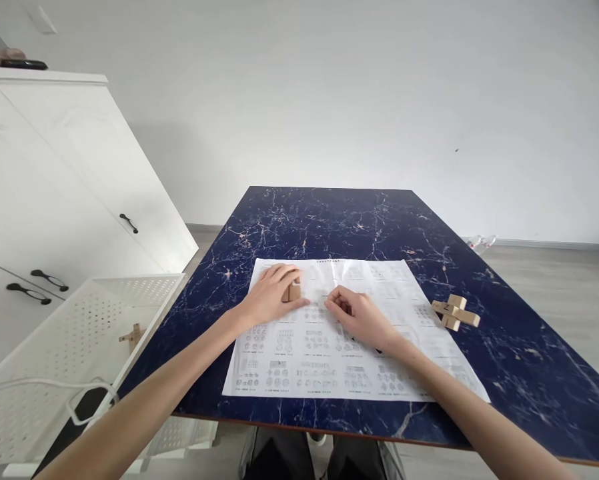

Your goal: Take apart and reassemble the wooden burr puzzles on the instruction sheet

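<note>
My left hand (pixel 272 293) is curved around a small brown wooden block puzzle (pixel 293 291) on the upper left of the printed sheet (pixel 324 390). Its fingers lie over the far side and the thumb along the near side, covering part of the wood. To the right, my right hand (pixel 358 313) rests on the paper with its fingers curled in; I see nothing held in it. The sheet carries rows of small diagrams and print. Beyond its right edge stands a light wooden interlocking cross puzzle (pixel 454 313) with dark marks on it.
The paper lies on a dark blue marbled table (pixel 329 223). At the left, a white perforated basket (pixel 129 293) holds another wooden piece (pixel 133 337), near a white cable (pixel 39 383). A white cabinet (pixel 74 173) stands behind it, and a pale wall (pixel 339 93) rises past the table.
</note>
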Available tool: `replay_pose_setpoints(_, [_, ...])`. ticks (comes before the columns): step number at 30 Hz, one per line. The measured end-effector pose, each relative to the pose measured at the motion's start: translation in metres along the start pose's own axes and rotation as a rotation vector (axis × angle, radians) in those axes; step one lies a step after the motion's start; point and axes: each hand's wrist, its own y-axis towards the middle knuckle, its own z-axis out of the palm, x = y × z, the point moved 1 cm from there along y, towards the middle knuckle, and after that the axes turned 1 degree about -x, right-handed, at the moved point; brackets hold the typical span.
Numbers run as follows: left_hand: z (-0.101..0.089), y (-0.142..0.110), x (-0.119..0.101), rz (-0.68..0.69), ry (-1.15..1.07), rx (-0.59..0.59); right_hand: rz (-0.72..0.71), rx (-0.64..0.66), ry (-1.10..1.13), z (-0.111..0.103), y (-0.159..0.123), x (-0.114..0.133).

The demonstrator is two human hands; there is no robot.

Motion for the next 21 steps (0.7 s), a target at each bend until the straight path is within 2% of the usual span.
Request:
replay_pose_setpoints(7, [0.003, -0.011, 0.023, -0.321, 0.134, -0.228, -0.049, -0.027, -0.059, 0.001, 0.002, -0.002])
replay_pose_setpoints(12, [0.0, -0.02, 0.024, -0.383, 0.164, -0.312, -0.097, 0.005, -0.089, -0.011, -0.01, 0.004])
replay_pose_setpoints(16, [-0.003, -0.05, 0.002, -0.328, 0.159, -0.345, -0.12, -0.013, -0.138, -0.039, -0.06, 0.007])
replay_pose_setpoints(19, [-0.002, -0.076, -0.025, -0.268, 0.126, -0.349, -0.114, -0.115, -0.214, -0.068, -0.108, -0.001])
replay_pose_setpoints(21, [-0.001, -0.088, -0.045, -0.145, 0.031, -0.326, -0.06, -0.242, -0.231, -0.089, -0.135, -0.01])
